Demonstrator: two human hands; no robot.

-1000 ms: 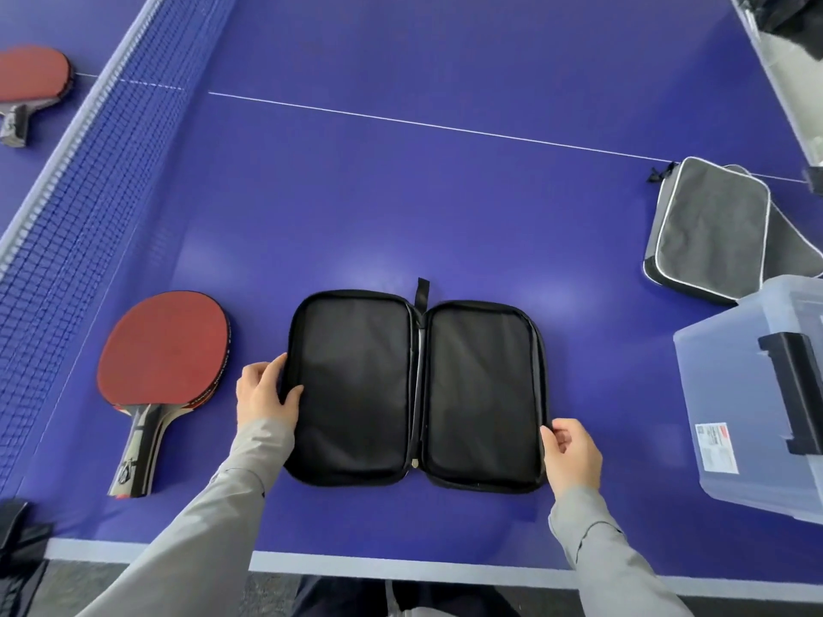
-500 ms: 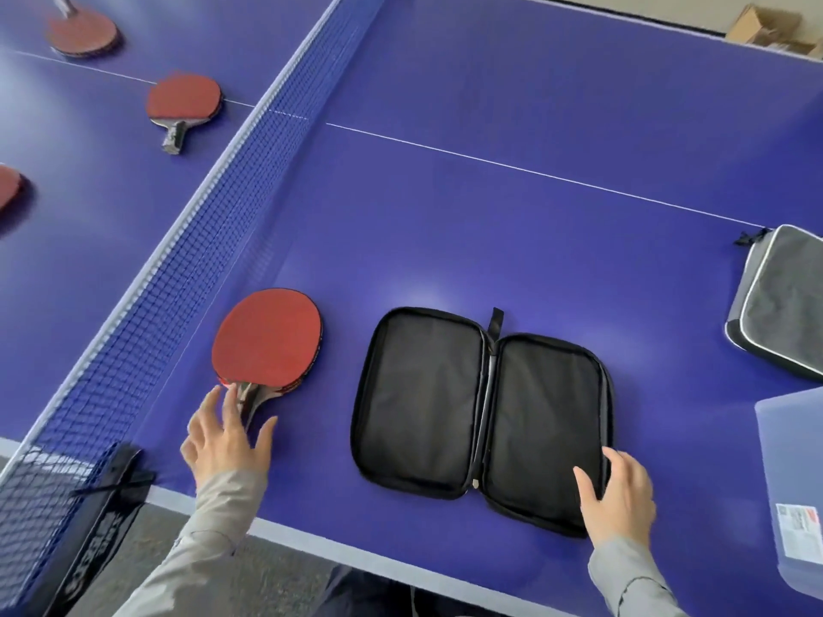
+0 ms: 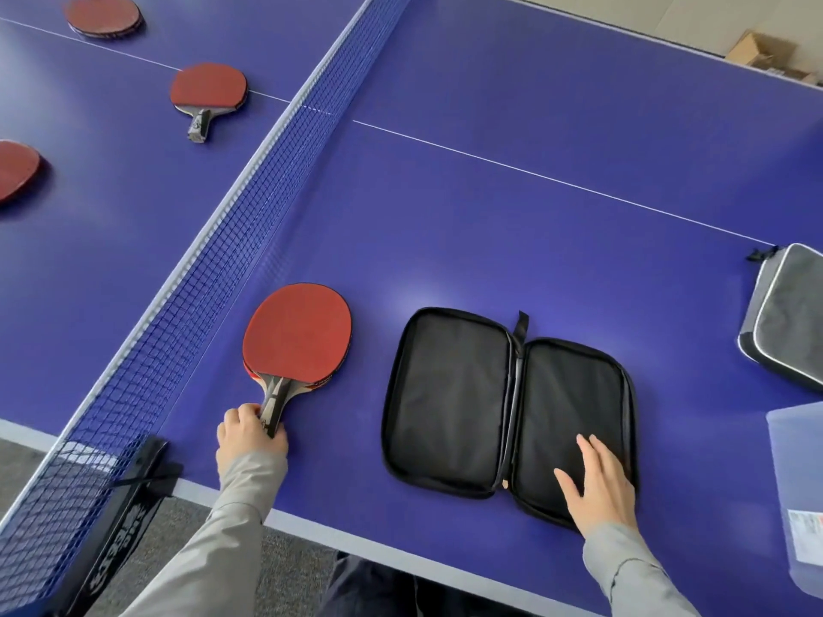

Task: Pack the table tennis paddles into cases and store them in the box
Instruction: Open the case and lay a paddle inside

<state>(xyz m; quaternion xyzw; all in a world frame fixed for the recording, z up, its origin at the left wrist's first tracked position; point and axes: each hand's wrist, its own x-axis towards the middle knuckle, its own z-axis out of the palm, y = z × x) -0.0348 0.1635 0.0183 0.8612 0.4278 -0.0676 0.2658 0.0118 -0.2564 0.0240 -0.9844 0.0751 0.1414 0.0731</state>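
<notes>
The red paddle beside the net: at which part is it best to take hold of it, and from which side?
Probably the handle, from the near table edge. The red paddle lies flat with its handle pointing toward the person; the left hand already grips it there.

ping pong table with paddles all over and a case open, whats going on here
A person is packing paddles into cases. Their left hand grips the handle of the red paddle lying beside the net; it is not yet lifted. Their right hand rests flat on the right half of the open black case, which holds nothing. Three more paddles lie beyond the net, and a closed grey case and a clear box sit at the right.
</notes>
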